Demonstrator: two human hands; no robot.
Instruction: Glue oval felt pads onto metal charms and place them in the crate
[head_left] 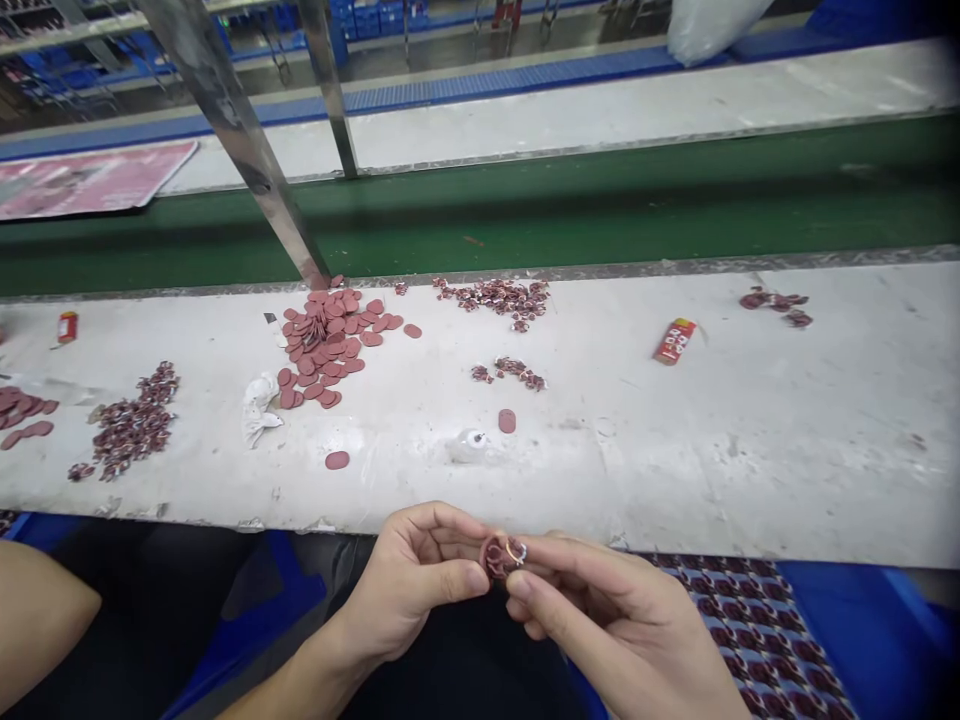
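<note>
My left hand (416, 585) and my right hand (600, 610) meet below the near edge of the white worktable (675, 450). Between the fingertips of both is a small dark red round piece with a metal ring (504, 555). Both hands pinch it, fingers curled. A pile of flat red oval discs (326, 340) lies on the table ahead, with loose discs (337, 460) nearer me.
Heaps of small dark red ringed pieces (131, 425) lie left, more at the back (499, 295) and far right (776, 300). A red lighter (673, 341) lies right. A green conveyor belt (525, 210) runs behind; a slanted metal post (247, 150) stands there. Another person's arm (37, 620) shows lower left.
</note>
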